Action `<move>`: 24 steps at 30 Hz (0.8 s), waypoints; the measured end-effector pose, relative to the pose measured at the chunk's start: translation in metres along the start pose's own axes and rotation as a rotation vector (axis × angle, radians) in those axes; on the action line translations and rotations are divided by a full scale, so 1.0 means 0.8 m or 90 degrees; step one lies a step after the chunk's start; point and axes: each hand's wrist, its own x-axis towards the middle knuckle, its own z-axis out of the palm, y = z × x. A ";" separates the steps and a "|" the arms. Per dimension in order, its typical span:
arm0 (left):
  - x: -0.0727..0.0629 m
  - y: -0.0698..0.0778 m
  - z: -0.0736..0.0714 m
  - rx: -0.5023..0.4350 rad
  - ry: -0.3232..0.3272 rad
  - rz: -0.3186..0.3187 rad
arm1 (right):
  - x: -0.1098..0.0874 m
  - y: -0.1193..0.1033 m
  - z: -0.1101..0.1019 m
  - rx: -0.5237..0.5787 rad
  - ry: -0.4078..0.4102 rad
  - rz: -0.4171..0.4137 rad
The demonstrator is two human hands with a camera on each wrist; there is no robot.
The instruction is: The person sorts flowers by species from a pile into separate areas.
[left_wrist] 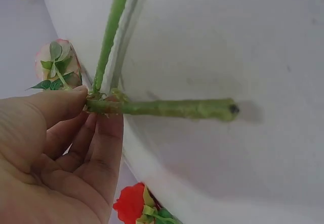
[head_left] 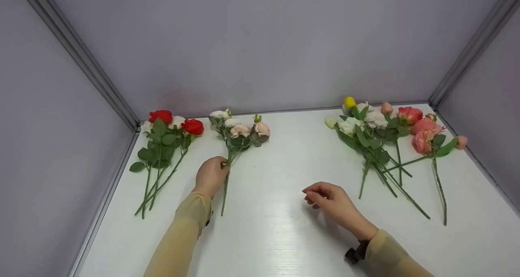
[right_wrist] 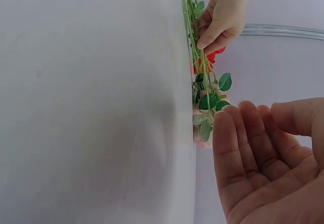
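Note:
My left hand pinches a green flower stem between thumb and fingers, low over the white table. Above that grip, pale pink and white blossoms spread with grey-green leaves. Close up in the left wrist view, the cut stem end sticks out past the fingers, and a second green stem angles away from it. My right hand hovers over the table's middle right, fingers loosely bent, holding nothing. In the right wrist view its palm and fingers face the camera.
Left of the held flowers lies a bunch of red and white roses with long stems. On the right, tulips, white blossoms and coral-pink flowers lie with crossing stems. Grey panels wall in the white table.

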 end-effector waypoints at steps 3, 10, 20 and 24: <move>-0.002 -0.004 -0.001 -0.009 0.004 0.000 | -0.001 0.001 -0.009 -0.003 0.008 0.005; -0.005 -0.002 -0.006 -0.001 0.036 0.009 | -0.001 0.004 -0.053 -0.027 0.045 0.012; -0.043 0.069 0.032 0.171 0.043 0.278 | 0.000 0.020 -0.205 -0.208 0.172 0.086; -0.070 0.104 0.066 0.265 -0.051 0.404 | -0.009 0.035 -0.264 -0.288 0.244 0.133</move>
